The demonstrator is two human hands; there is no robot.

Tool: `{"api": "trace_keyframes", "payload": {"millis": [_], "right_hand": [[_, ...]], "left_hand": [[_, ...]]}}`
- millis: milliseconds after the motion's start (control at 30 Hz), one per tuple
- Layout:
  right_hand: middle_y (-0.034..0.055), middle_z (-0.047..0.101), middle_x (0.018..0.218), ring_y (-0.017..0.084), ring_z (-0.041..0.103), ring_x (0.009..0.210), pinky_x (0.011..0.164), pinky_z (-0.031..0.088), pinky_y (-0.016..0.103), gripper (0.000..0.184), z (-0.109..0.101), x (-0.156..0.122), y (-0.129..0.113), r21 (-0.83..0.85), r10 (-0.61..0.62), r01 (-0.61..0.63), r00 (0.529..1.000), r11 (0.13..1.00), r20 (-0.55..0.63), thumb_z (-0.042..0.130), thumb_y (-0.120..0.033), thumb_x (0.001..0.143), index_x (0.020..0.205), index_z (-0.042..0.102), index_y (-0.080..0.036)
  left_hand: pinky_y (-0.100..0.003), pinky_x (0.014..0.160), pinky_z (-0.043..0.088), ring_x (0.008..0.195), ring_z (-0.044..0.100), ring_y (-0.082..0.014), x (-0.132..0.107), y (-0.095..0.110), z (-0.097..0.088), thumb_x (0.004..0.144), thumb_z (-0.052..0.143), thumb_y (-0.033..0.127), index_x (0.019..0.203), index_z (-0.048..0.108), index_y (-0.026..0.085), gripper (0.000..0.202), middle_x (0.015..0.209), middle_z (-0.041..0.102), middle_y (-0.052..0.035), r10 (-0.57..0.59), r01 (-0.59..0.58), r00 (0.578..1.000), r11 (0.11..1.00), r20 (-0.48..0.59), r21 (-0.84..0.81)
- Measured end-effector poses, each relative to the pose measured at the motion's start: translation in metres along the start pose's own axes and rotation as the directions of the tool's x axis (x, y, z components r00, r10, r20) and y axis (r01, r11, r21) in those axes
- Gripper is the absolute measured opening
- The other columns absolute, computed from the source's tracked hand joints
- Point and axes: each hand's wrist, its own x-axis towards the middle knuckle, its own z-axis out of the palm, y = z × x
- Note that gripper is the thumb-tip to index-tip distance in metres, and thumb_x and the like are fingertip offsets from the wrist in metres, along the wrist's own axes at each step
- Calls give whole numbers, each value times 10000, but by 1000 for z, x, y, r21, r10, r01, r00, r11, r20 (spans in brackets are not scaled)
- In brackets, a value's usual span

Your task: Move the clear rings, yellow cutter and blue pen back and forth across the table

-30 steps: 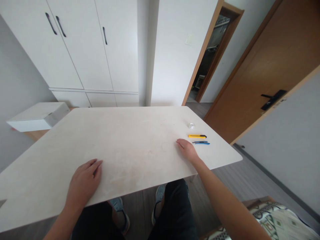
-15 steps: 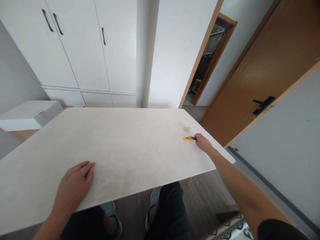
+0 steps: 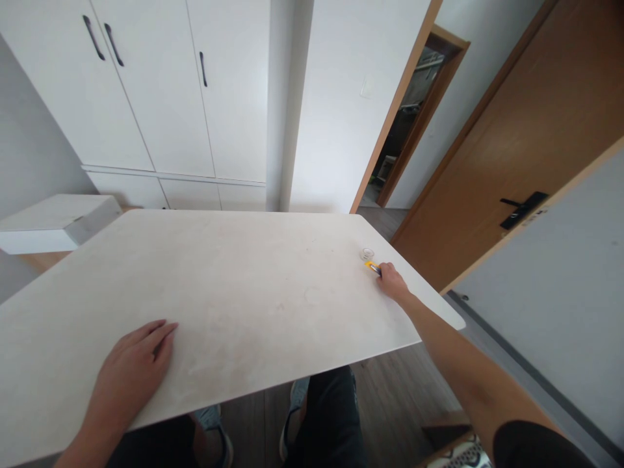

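Observation:
My right hand (image 3: 391,281) is closed around one end of a yellow and dark box cutter (image 3: 374,268) at the right side of the white table (image 3: 234,273). Its yellow end points away to the left, close to a small clear roll of tape (image 3: 367,254). The tape lies flat on the tabletop, just beyond the cutter. On the left, my left hand (image 3: 134,367) rests palm down on the table near the front edge, fingers stretched out, holding nothing.
White cabinets (image 3: 170,97) with dark handles stand behind the table. A white box (image 3: 58,218) sits beyond its left end. To the right is a brown wooden door (image 3: 497,143). My legs and shoes show below the front edge.
The box cutter has turned in my right hand, its yellow end swinging away from me toward the tape. My left hand has shifted slightly left in the view, still on the table.

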Motion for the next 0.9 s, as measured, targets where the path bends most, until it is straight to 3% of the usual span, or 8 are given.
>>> {"api": "trace_keyframes", "payload": {"millis": [67, 133, 300, 500, 600, 733, 833, 900], "right_hand": [[164, 651, 1182, 258, 652, 1013, 810, 469, 333, 301, -2, 9, 1, 118, 178, -168, 981, 979, -76, 488, -279, 981, 1241, 585, -161], [166, 672, 1190, 271, 659, 1027, 795, 477, 334, 437, -6, 24, -1, 200, 260, -235, 959, 951, -111, 538, -418, 979, 1334, 553, -164], [217, 625, 1360, 284, 670, 1078, 772, 470, 331, 756, -19, 67, -17, 144, 168, -171, 985, 975, 34, 661, -506, 901, 1542, 430, -177], [194, 741, 1086, 278, 699, 930, 691, 440, 340, 483, -25, 99, -36, 30, 59, -67, 971, 997, 231, 715, -283, 843, 1294, 647, -122], [229, 735, 1030, 290, 703, 878, 662, 428, 376, 410, -27, 106, -56, -27, 19, -12, 962, 1000, 272, 691, -250, 840, 1225, 664, -110], [189, 733, 1021, 282, 704, 846, 664, 443, 392, 357, -34, 91, -132, 24, -143, 142, 954, 990, 263, 672, -304, 845, 1190, 663, -213], [125, 736, 990, 286, 701, 829, 660, 467, 387, 326, -46, 53, -226, 122, -366, 346, 902, 930, 228, 671, -327, 826, 1145, 648, -266], [108, 736, 984, 297, 703, 843, 651, 476, 379, 343, -56, 20, -298, 199, -501, 464, 835, 863, 229, 670, -332, 817, 1147, 630, -247]], "left_hand": [[-512, 1061, 521, 1102, 652, -300, 0, 0, 0, 959, 367, 491, 1106, 677, 246, 422, 1189, 722, -86, -2, 2, 1000, 1000, -10, 0], [-520, 1059, 524, 1103, 652, -305, 0, 1, 0, 950, 383, 486, 1100, 678, 246, 409, 1187, 721, -89, -15, 15, 1000, 1000, -7, -6], [-528, 1055, 525, 1090, 657, -310, 1, 6, -5, 943, 377, 475, 1071, 706, 232, 428, 1166, 726, -98, -39, 39, 999, 999, -17, -24], [-496, 1071, 503, 1116, 655, -299, 2, 17, -15, 960, 395, 428, 1073, 752, 195, 440, 1181, 728, -117, -81, 81, 997, 996, 13, -45], [-474, 1073, 498, 1134, 646, -289, 3, 22, -18, 972, 417, 390, 1087, 756, 188, 411, 1194, 721, -112, -101, 102, 995, 994, 18, -50], [-466, 1071, 497, 1141, 636, -284, 4, 29, -22, 972, 453, 333, 1098, 753, 201, 352, 1193, 712, -105, -129, 130, 991, 990, 20, -49], [-467, 1070, 493, 1145, 623, -285, 5, 34, -25, 970, 470, 297, 1110, 750, 193, 330, 1201, 704, -121, -134, 135, 991, 988, 27, -70], [-465, 1065, 492, 1154, 614, -286, 5, 37, -27, 968, 475, 278, 1115, 749, 193, 322, 1210, 698, -130, -141, 143, 989, 986, 33, -89]]}}
